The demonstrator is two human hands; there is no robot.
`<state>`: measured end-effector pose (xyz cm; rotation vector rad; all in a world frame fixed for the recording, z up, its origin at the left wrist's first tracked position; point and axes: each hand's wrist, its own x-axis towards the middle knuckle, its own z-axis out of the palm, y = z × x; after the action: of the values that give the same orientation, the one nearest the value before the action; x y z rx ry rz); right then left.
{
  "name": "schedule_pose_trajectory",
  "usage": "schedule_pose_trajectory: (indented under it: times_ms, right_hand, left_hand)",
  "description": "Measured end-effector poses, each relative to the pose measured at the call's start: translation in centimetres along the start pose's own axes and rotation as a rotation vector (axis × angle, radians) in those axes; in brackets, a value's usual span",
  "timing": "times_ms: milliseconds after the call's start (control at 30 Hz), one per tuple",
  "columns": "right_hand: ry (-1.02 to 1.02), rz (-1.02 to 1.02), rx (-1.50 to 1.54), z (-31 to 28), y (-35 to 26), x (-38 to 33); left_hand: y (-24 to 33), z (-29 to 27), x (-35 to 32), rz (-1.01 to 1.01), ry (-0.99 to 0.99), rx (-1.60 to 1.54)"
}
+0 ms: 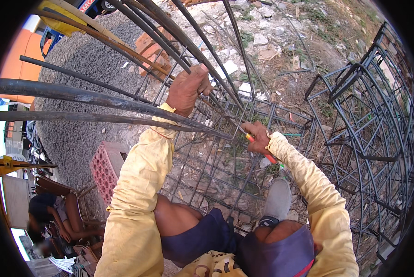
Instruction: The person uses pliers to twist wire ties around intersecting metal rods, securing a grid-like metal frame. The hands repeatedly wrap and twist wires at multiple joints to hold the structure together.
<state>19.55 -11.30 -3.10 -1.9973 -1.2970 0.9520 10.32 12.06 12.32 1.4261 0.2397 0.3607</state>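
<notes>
My left hand [188, 90] is closed around one of the upright dark steel rebars [163, 28], thumb on top. My right hand [258, 138] grips a pair of pliers [270, 159] with red and yellow handles, of which only parts show. The jaws point up and left at the grid of crossed rebars [216, 173], where bars meet; whether they bite on a wire I cannot tell. Several long bars [77, 94] fan out from this grid toward the upper left.
A bent rebar cage [368, 115] stands on the right. A gravel heap [77, 64], orange bricks [154, 48] and a red perforated crate-like block [107, 166] lie to the left. Another person [61, 214] sits at lower left. My shoe [278, 198] rests among the bars on rubble.
</notes>
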Motion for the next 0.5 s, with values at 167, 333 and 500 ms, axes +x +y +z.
schedule_pose_trajectory:
  times_ms: [167,333,500]
  right_hand:
    - [0.177,0.117,-0.301,1.6,-2.4,-0.9]
    - [0.211,0.183,-0.189,1.8,-4.1,-0.4]
    - [0.369,0.081,-0.337,3.5,-3.6,-0.3]
  left_hand:
    - [-0.1,0.4,0.0,0.013,0.034,0.045]
    - [0.2,0.6,-0.1,0.016,0.056,0.085]
    - [0.4,0.9,-0.1,0.008,0.026,0.064]
